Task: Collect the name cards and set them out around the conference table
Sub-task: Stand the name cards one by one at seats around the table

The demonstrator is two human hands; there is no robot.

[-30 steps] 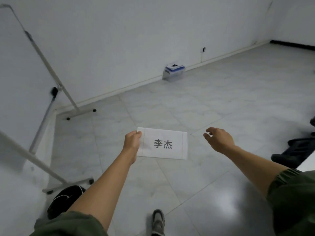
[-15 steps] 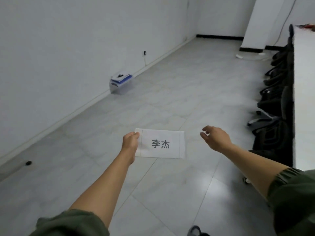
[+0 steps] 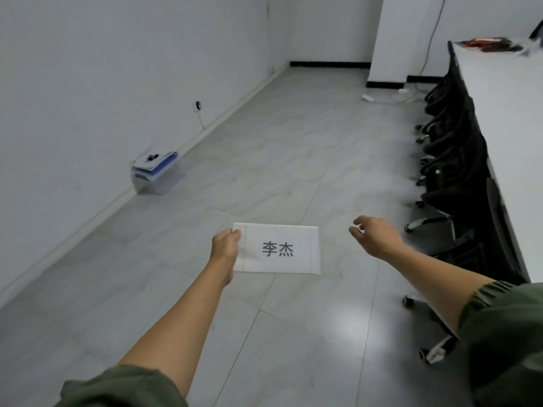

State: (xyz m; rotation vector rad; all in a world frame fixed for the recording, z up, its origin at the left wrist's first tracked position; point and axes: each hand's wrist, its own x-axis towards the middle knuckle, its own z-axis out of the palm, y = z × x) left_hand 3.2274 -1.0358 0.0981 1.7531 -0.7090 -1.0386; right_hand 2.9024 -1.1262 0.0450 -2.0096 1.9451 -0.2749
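My left hand [image 3: 224, 248] pinches the left edge of a white name card [image 3: 279, 248] printed with two dark characters, held flat in front of me above the floor. To the right of the card, my right hand [image 3: 376, 236] hangs in the air with fingers loosely curled, holding nothing and apart from the card. The long white conference table [image 3: 505, 113] runs along the right side of the view.
A row of black office chairs [image 3: 452, 148] is tucked along the table's left side. A clear box with papers and a blue folder [image 3: 154, 171] sits on the floor by the left wall. Grey tiled floor stretches ahead. Cables and a power strip [image 3: 388, 96] lie near the far pillar.
The view has swung right: the whiteboard stand left the frame, and the table and chairs came in. Both hands keep their poses, the card still in my left hand.
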